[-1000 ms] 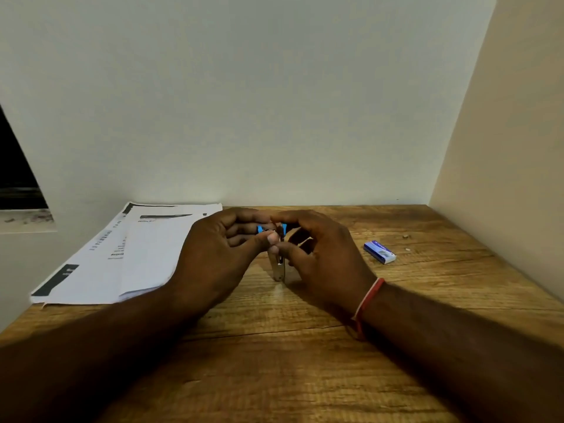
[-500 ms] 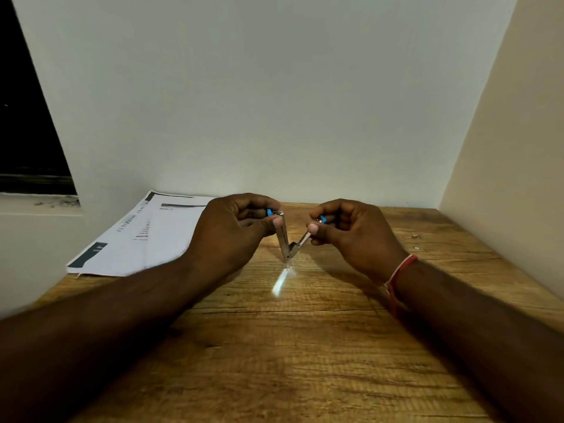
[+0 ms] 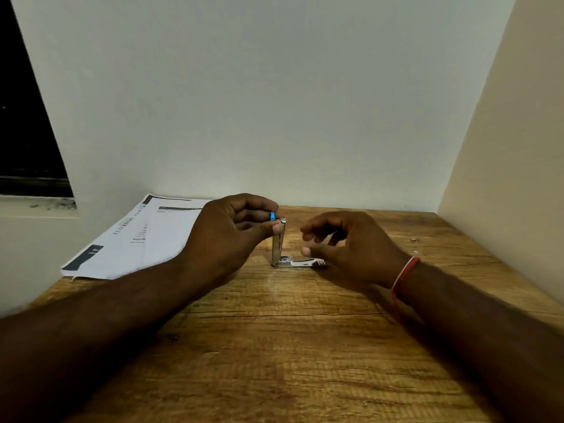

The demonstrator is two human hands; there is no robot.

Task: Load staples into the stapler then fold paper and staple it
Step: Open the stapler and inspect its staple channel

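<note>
Stapler [image 3: 279, 244], swung open into an L, sits out on the far half of a wooden table [image 3: 290, 346], between the two hands. A pale back wall [image 3: 274, 102] rises behind the table, a cream side wall [image 3: 503, 148] closes in the right, and a dark window opening [image 3: 24, 117] shows at the far left. The table's grain runs across the view.

A printed sheet of paper [image 3: 146, 239] lies flat on the table's back left corner, partly hidden by the left forearm.

The left hand [image 3: 232, 236] is curled, its thumb and fingers pinching the top end of the stapler's upright arm, where a blue tip [image 3: 272, 215] shows just by the fingertips. The right hand [image 3: 351, 251] hangs over the other arm with fingers loosely bent and a gap between thumb and fingers; it grips nothing that can be seen. Whether its palm touches the metal under it cannot be told.

The stapler's upright arm stands vertical from the hinge, which rests on the wood; the second arm lies flat on the table, pointing right, its end under the right hand.

A red band [image 3: 403, 274] circles the right wrist. Two small specks [image 3: 413, 239] lie on the wood, well to the right.
</note>
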